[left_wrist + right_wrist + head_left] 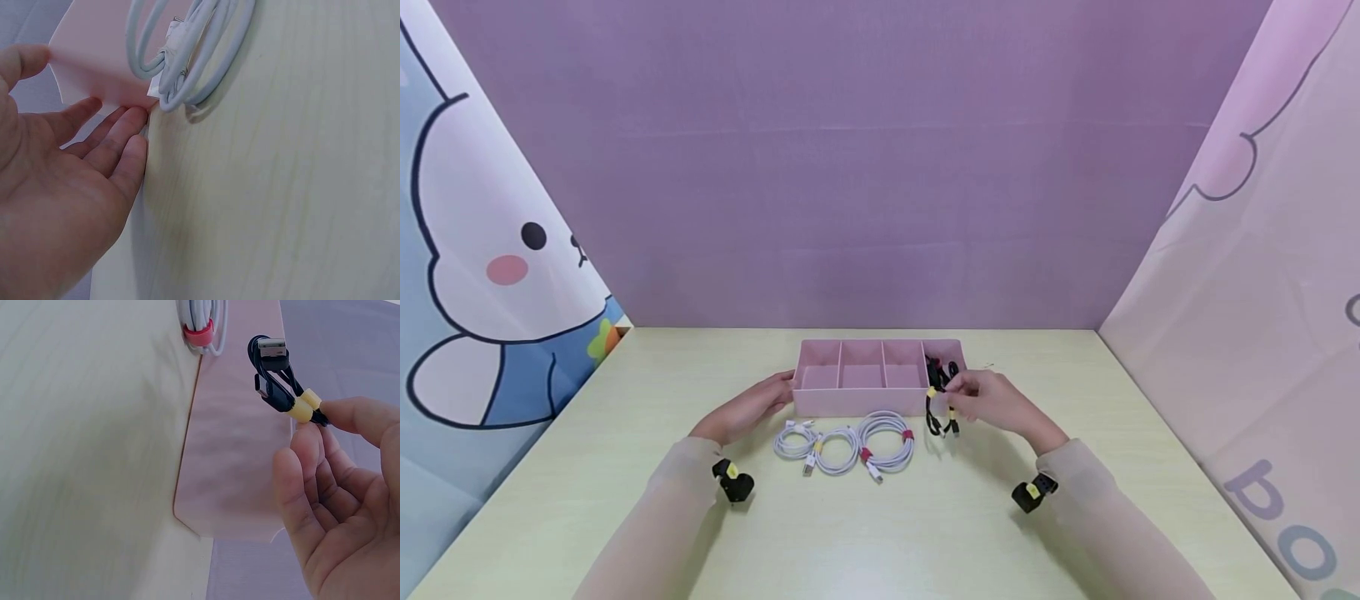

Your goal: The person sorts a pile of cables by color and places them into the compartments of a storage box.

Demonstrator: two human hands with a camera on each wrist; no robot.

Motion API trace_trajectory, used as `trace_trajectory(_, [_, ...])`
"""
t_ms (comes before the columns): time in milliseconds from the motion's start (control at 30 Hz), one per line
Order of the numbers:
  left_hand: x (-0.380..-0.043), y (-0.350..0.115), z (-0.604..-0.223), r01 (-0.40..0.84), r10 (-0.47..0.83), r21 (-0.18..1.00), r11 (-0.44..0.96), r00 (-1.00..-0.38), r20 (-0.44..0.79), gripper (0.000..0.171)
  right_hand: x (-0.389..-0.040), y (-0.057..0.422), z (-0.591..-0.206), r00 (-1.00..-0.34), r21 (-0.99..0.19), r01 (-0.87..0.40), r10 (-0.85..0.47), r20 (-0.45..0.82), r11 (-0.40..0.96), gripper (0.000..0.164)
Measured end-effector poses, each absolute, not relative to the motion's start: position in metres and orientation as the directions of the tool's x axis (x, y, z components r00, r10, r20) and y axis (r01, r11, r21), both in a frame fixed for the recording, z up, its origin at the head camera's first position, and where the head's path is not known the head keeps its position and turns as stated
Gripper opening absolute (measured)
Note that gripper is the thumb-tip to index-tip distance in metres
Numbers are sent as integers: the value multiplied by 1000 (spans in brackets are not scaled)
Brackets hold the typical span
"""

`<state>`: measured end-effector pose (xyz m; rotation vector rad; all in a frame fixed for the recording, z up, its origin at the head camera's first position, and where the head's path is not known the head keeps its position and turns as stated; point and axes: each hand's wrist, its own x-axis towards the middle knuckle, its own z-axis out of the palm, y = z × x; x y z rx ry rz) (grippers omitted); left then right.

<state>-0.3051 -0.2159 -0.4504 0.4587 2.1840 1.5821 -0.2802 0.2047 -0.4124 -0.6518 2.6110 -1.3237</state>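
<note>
A pink divided box (861, 403) stands on the table, its row of compartments facing up. Against its left end rests my left hand (756, 407), fingers extended; the left wrist view has the thumb and fingertips along the pink wall. My right hand (992, 402) pinches a coiled black USB cable (278, 403) with yellow ties between thumb and fingertips, held up in front of the box's right end. More black cables (936, 372) lie in the rightmost compartment. In front of the box sit three white coiled cables: a small one (792, 442), one with a yellow tie (837, 468) and one with red ties (900, 462).
The pale wooden table (865, 550) carries the box and cables. A purple cloth backdrop (865, 167) rises behind, with printed cloths at the left (475, 208) and right (1247, 292). Each wrist wears a small black camera.
</note>
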Motion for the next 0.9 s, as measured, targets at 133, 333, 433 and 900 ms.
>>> trace_trajectory(133, [-305,-216,-450,26,487,954,298,-864,-129,58,-282,205,-411,-902,-799,-303,-427,65,519,18])
trace_trajectory(333, [-305,-216,-450,28,498,957,290,-858,-126,57,-285,208,-410,-908,-784,-314,-412,83,535,16])
trace_trajectory(433, [-305,-216,-450,22,491,954,298,-861,-133,57,-284,208,-407,-910,-785,-306,-406,77,538,16])
trace_trajectory(900, [-304,-216,-450,21,484,953,302,-865,-134,57,-287,211,-397,-912,-792,-311,-400,93,526,16])
